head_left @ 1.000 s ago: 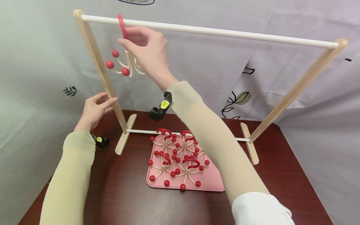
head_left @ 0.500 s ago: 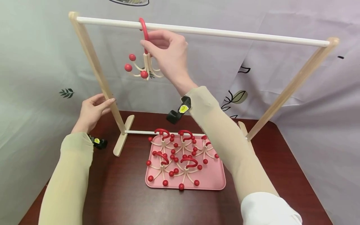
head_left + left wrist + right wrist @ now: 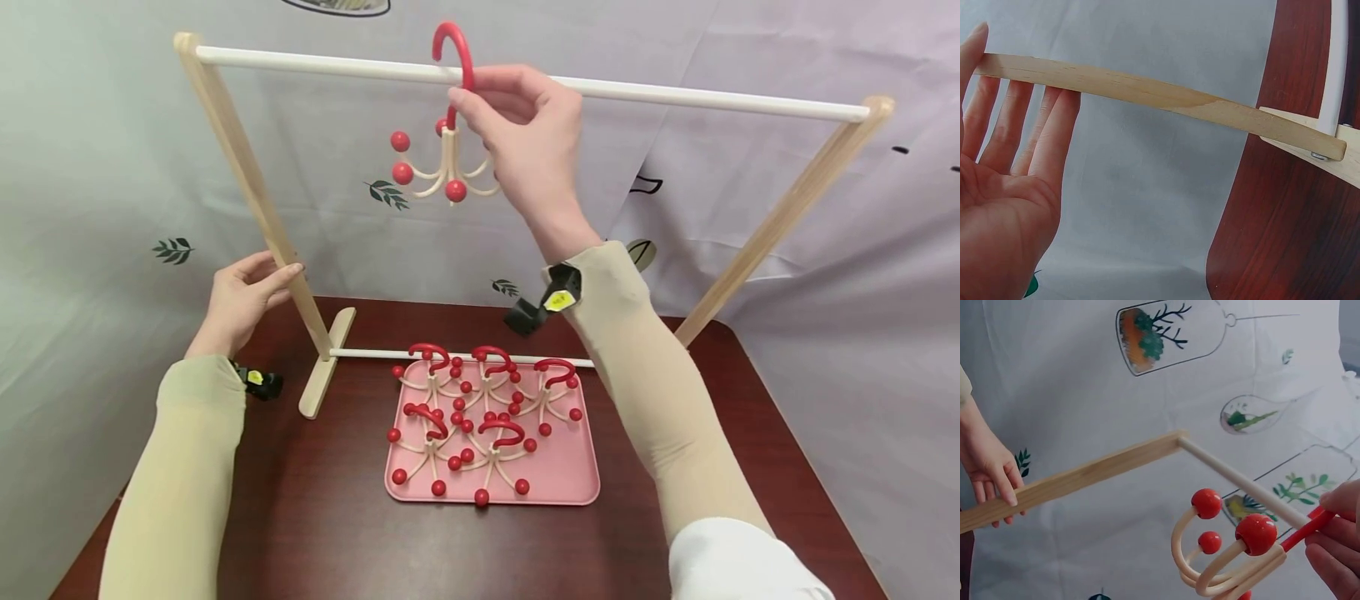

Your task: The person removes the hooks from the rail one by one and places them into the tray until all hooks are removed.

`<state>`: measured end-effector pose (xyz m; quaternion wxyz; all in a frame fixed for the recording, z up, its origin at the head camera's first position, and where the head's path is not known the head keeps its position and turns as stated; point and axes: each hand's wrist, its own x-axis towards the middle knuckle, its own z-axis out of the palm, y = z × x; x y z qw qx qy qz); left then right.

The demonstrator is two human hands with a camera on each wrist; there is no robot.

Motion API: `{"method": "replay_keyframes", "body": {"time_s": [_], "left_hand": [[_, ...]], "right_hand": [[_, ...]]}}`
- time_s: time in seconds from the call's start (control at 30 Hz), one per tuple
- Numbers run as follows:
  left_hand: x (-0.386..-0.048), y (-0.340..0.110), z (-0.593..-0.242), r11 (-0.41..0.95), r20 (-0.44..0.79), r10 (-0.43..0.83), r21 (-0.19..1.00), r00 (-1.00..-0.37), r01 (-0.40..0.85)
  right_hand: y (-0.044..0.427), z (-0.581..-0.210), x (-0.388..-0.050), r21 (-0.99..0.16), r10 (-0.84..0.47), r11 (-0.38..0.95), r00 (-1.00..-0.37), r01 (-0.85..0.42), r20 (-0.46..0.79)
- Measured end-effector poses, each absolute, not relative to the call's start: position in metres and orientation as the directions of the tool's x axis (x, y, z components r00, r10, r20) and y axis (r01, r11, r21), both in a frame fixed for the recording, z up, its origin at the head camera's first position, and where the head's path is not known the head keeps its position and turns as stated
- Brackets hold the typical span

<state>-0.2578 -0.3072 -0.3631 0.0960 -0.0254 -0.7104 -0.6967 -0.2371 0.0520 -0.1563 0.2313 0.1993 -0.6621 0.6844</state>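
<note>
My right hand [image 3: 536,142] pinches the red hook stem of a scarf hanger [image 3: 448,154] with pale curved arms and red ball tips. The hanger is upright at the white top bar [image 3: 315,65] of a wooden rack, left of the bar's middle. Its hook arches above the bar, the tip slightly above it in the head view. In the right wrist view, fingers hide part of the red hook [image 3: 1300,532] beside the bar. My left hand [image 3: 243,300] holds the rack's left wooden post [image 3: 1116,87], thumb on one side and fingers on the other.
A pink tray [image 3: 562,475] on the dark red table [image 3: 315,517] bears several similar hangers [image 3: 491,454], standing close together. Behind the tray runs the rack's lower white bar [image 3: 371,353]. The right post [image 3: 787,217] slants down behind my right forearm. Printed cloth hangs behind.
My right hand has carried the hanger rightward along the top bar, and its hook has risen relative to the bar. My left hand stays on the post.
</note>
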Motion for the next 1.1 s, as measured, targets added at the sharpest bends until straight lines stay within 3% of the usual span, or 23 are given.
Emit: {"method": "replay_keyframes", "body": {"time_s": [0.27,0.4,0.83,1.1], "left_hand": [[-0.257,-0.310,-0.364,0.060,0.168,-0.106,0.985,-0.980,0.162],[-0.256,-0.311,-0.364,0.062,0.162,-0.111,0.986,-0.981,0.156],[-0.259,-0.308,-0.362,0.031,0.167,-0.107,0.986,-0.980,0.164],[-0.260,-0.305,-0.363,0.064,0.165,-0.104,0.985,-0.981,0.159]], "right_hand": [[0.084,-0.162,-0.209,-0.749,0.048,0.016,-0.748,-0.662,0.662],[0.100,-0.176,-0.197,-0.747,0.045,0.055,-0.745,-0.663,0.665],[0.157,-0.249,-0.180,-0.786,-0.027,0.102,-0.791,-0.610,0.611],[0.184,-0.287,-0.152,-0.850,-0.056,0.150,-0.863,-0.505,0.502]]}}
